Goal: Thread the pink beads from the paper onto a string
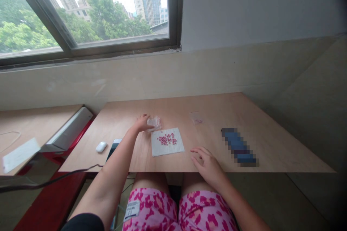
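Note:
My left hand point(141, 123) reaches over the table with its thumb and fingers apart. Its fingertips are at the left edge of some clear plastic bags point(155, 123); whether they touch the plastic I cannot tell. In front of the bags lies a white cloth or paper sheet point(168, 151), with many small pink-red beads point(164, 140) scattered on it. To the right of the sheet, near the table's front edge, my right hand point(204, 160) rests loosely curved, fingers apart and holding nothing. Farther back is a small clear bag point(197, 118) with a few pink pieces in it.
A white earphone-type case point(101, 147) and a phone point(115, 146), partly behind my left forearm, lie on the wooden table point(211, 104). A blurred-out dark blue object point(240, 148) is at the right. A dark cable point(89, 168) crosses the left front edge. Behind stand a wall and window.

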`<state>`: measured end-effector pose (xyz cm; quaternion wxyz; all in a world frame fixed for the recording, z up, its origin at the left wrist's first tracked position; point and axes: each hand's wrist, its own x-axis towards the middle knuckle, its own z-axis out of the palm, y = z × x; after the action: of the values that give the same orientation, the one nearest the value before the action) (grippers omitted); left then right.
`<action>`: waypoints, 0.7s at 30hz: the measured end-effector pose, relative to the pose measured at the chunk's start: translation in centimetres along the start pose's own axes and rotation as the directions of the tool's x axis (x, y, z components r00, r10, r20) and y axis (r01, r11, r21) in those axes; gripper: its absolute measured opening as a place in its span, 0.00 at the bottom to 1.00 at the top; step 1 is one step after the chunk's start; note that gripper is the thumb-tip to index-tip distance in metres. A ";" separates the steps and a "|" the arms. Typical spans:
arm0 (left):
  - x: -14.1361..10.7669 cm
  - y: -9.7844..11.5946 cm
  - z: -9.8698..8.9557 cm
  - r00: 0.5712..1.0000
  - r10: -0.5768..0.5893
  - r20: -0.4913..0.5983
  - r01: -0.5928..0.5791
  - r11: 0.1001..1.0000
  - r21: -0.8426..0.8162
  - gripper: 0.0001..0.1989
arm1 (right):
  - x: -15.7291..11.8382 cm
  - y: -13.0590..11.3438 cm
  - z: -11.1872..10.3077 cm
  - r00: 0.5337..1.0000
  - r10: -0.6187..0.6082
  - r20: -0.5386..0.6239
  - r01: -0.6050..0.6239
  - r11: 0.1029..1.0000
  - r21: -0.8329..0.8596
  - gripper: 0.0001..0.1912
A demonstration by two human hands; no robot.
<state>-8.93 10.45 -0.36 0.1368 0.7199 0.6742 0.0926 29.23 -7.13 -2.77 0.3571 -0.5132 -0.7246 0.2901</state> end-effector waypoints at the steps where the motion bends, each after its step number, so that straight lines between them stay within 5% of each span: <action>1: 0.4 -0.2 0.2 1.000 -0.001 0.027 0.000 1.000 0.004 0.43 | 0.0 0.0 0.1 1.000 -0.016 0.002 0.016 1.000 0.004 0.14; 6: 1.0 -0.7 0.8 0.996 0.039 0.075 -0.037 0.999 -0.039 0.37 | 0.1 -0.5 0.0 0.998 -0.056 0.019 0.056 0.998 0.014 0.14; 13: -0.6 -0.2 -0.4 0.997 0.042 -0.067 -0.055 0.978 -0.200 0.31 | 0.3 -0.8 -0.5 0.997 -0.055 0.056 0.054 0.998 0.023 0.14; 17: -3.1 2.1 -2.1 0.992 0.056 -0.109 -0.086 0.950 -0.299 0.28 | 0.3 -1.3 -0.7 0.996 -0.054 0.067 0.051 0.998 0.049 0.14; 21: -8.2 6.7 -2.7 0.981 0.151 -0.119 -0.189 0.880 -0.437 0.28 | 0.2 -2.7 -0.7 0.995 -0.011 0.100 -0.003 0.990 0.144 0.13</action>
<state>-4.09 2.13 4.77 0.2619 0.7212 0.5742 0.2856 28.32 -7.75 -0.19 0.3567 -0.4693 -0.7199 0.3665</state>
